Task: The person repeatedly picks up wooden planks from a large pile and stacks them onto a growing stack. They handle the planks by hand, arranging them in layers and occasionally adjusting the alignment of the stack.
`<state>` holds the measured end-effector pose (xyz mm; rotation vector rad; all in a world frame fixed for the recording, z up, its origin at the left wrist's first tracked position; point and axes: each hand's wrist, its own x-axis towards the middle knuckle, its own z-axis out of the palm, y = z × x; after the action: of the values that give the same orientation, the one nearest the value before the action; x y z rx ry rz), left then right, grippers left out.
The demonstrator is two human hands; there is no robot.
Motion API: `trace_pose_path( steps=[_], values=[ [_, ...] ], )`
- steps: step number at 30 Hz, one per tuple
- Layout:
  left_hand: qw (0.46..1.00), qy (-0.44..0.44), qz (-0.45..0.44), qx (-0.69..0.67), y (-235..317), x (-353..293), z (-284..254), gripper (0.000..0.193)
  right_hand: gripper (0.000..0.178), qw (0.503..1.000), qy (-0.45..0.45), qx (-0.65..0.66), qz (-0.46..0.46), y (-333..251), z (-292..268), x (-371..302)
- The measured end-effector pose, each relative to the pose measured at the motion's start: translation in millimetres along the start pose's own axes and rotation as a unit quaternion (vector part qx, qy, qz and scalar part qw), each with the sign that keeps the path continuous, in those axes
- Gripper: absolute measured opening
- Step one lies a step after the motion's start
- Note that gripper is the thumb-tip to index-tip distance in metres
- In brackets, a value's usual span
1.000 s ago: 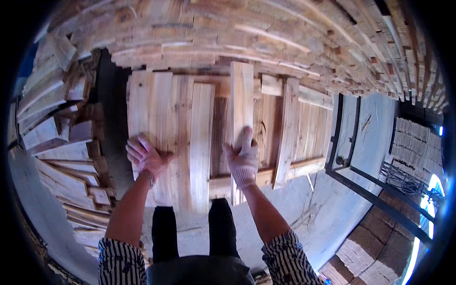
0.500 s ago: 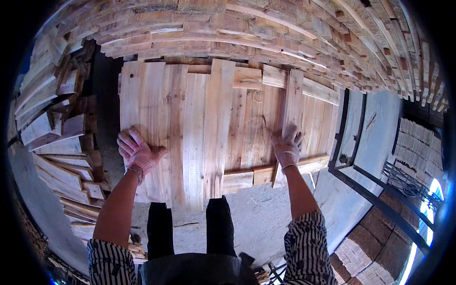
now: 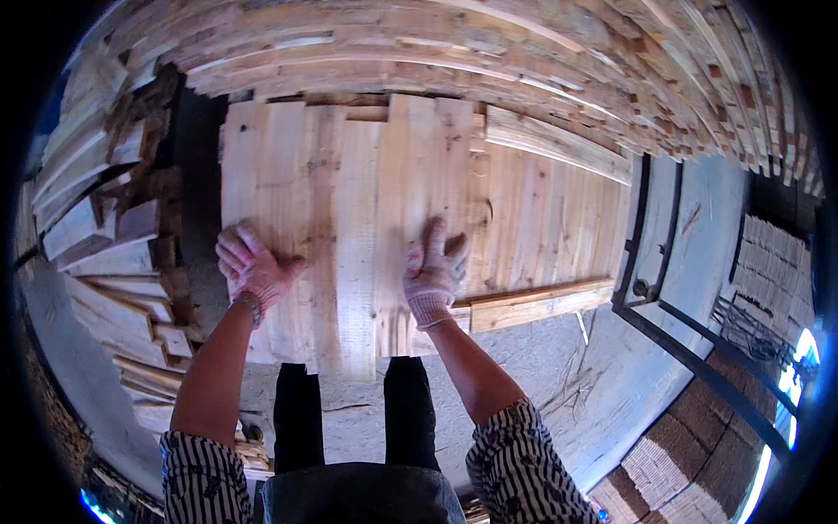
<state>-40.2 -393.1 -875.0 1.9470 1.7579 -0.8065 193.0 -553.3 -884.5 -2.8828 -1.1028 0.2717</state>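
Observation:
Upright wooden boards (image 3: 356, 236) lie side by side in a row over a lower layer of planks (image 3: 550, 210). My left hand (image 3: 255, 264), in a pale work glove, rests at the left edge of the row. Its fingers lie over the outermost board and its thumb points right. On the rightmost board (image 3: 451, 162) of the upper row lies my gloved right hand (image 3: 435, 266), fingers apart and pointing away from me. That board sits against its left neighbour; its near end is partly hidden by my hand and wrist.
A tall stack of timber (image 3: 384, 57) rises behind the boards. Loose wood pieces (image 3: 113, 249) are piled at the left. A dark metal frame (image 3: 690, 349) stands at the right, near bundled wood stacks (image 3: 672, 454). A crosswise strip (image 3: 550, 301) borders the lower planks' near edge.
My right hand has moved left, and the board under it has slid from the right side of the layer up to the other upright boards. My left hand has stayed nearly in place.

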Motion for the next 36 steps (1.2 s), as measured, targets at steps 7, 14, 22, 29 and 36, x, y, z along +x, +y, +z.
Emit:
trace_pose_path(
  steps=[7,14,22,29,36],
  values=[
    [0.990,0.075,0.052,-0.108,-24,-8,-19,0.118,0.067,0.944,-0.116,0.309,0.012,34,-31,3],
    [0.917,-0.102,0.011,-0.384,-114,-39,33,0.087,0.072,0.972,-0.103,0.210,-0.014,60,-11,-70],
    [0.878,-0.091,-0.046,-0.467,-110,-49,57,0.073,0.074,0.986,-0.103,0.096,0.083,15,3,-15],
    [0.807,-0.064,-0.047,-0.585,-108,-46,71,0.074,0.085,0.966,-0.053,0.231,0.098,31,26,53],
    [0.853,-0.030,-0.030,-0.521,-113,-52,75,0.071,0.099,0.981,-0.049,0.105,0.155,-9,14,55]
  ],
)
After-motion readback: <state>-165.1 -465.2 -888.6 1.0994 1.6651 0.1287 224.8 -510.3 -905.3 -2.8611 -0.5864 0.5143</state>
